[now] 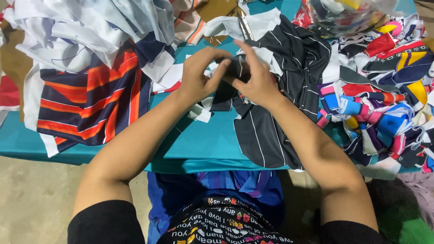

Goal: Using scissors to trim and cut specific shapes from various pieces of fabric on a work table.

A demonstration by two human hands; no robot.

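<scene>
Over a teal counter [199, 140] heaped with cloth, we pinch black striped fabric [266, 126] between both hands' closed fingers [224, 68].

**One clear bag, one printed garment**

A clear plastic bag [348, 16] is lying at the upper right of the frame, on the far edge of the teal desk [199, 144]. It is looking rounded and bulging, its film catching glints of light, and scraps of red, yellow, white and dark cloth are showing through it. Its top is running out of the frame. At the bottom centre, a black garment [221, 226] on the person's lap is carrying rows of white lettering with small red and yellow motifs. No labels, signs or screens are showing anywhere in the frame.
</scene>
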